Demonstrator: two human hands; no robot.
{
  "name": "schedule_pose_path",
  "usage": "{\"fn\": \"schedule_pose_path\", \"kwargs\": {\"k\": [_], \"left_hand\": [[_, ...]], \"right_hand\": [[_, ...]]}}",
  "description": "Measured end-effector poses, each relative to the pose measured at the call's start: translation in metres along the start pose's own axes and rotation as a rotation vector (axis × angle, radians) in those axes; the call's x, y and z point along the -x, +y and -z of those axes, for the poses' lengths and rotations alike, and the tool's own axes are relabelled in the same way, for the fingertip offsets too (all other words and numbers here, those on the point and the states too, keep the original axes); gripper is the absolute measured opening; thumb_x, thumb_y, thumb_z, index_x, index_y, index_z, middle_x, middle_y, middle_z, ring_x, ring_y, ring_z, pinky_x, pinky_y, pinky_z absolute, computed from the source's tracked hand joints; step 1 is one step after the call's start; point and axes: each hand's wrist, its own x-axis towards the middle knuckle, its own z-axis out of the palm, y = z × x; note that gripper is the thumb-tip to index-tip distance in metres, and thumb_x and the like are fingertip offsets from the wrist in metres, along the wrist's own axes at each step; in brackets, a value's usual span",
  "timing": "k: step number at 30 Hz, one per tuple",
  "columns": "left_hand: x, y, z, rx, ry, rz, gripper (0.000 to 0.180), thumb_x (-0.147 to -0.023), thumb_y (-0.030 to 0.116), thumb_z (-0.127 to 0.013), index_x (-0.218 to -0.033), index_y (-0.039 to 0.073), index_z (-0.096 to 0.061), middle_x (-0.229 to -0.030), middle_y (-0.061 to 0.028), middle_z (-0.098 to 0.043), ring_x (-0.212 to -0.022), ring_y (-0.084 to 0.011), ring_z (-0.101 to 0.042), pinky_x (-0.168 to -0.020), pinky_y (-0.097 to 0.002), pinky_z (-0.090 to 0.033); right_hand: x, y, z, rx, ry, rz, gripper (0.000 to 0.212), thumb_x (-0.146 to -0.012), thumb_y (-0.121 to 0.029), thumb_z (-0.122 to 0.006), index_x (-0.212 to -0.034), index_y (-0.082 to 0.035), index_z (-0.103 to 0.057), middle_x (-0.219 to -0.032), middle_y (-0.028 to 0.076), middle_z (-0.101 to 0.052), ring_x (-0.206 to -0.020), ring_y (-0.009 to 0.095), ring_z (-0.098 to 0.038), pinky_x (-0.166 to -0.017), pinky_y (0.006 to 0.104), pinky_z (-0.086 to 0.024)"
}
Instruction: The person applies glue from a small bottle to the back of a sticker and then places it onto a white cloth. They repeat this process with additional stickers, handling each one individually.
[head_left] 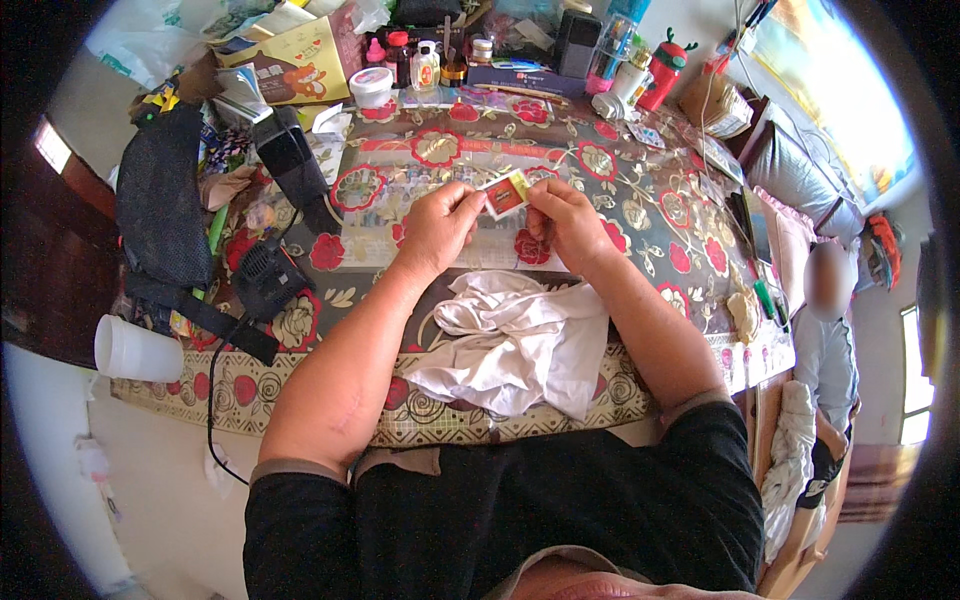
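Note:
Between my two hands, above the middle of the table, is a small flat packet (506,195), red and yellow with a pale edge. My left hand (446,222) pinches its left end between thumb and fingers. At the right end, the thumb and fingers of my right hand (566,220) close on its yellow part. What lies inside the packet, if anything, I cannot tell. A crumpled white cloth (520,340) lies between my forearms at the table's near edge, touched by neither hand.
A flowered cloth under clear plastic covers the table (640,215). Bottles, a white tub (371,88) and a yellow box (300,65) crowd the back. At left are a black bag (165,190), a black device with a cord (268,280) and a white cup (138,348). Another person (828,350) is at right.

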Motion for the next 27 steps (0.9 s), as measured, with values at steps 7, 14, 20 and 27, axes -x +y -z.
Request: {"fn": "schedule_pose_path", "kwargs": {"k": [7, 14, 20, 27], "left_hand": [[-0.003, -0.009, 0.000, -0.033, -0.055, -0.052, 0.015, -0.087, 0.016, -0.052, -0.083, 0.003, -0.057, -0.062, 0.0006, -0.052, -0.051, -0.0053, -0.048, -0.047, -0.0202, -0.040], [-0.003, -0.008, 0.001, -0.015, -0.043, -0.060, 0.025, -0.080, 0.011, -0.059, -0.105, 0.005, -0.055, -0.071, -0.0053, -0.060, -0.060, -0.0110, -0.056, -0.054, -0.0261, -0.045], [-0.009, -0.020, -0.001, -0.100, -0.046, -0.169, 0.026, -0.081, 0.008, -0.057, -0.107, 0.005, -0.053, -0.071, -0.0015, -0.054, -0.058, -0.0083, -0.051, -0.052, -0.0240, -0.044], [-0.010, -0.018, -0.002, -0.077, -0.033, -0.069, 0.027, -0.076, 0.012, -0.061, -0.102, 0.006, -0.058, -0.070, -0.0090, -0.060, -0.061, -0.0174, -0.057, -0.059, -0.0297, -0.046]], "right_hand": [[-0.019, -0.003, 0.016, -0.292, 0.100, -0.085, 0.014, -0.089, -0.019, -0.051, -0.082, -0.008, -0.049, -0.062, 0.000, -0.045, -0.054, 0.011, -0.043, -0.050, 0.0242, -0.037], [-0.061, -0.020, 0.020, -0.136, 0.173, -0.118, 0.014, -0.089, -0.020, -0.048, -0.079, -0.009, -0.049, -0.062, 0.000, -0.046, -0.052, 0.011, -0.044, -0.048, 0.0243, -0.038], [-0.129, -0.036, 0.025, -0.137, 0.285, -0.036, 0.013, -0.087, -0.019, -0.051, -0.078, -0.010, -0.050, -0.061, 0.000, -0.048, -0.052, 0.012, -0.044, -0.045, 0.0260, -0.034], [-0.196, -0.057, 0.000, -0.215, 0.474, -0.081, 0.018, -0.085, -0.020, -0.055, -0.071, -0.009, -0.053, -0.059, 0.000, -0.049, -0.048, 0.012, -0.043, -0.042, 0.0257, -0.032]]}}
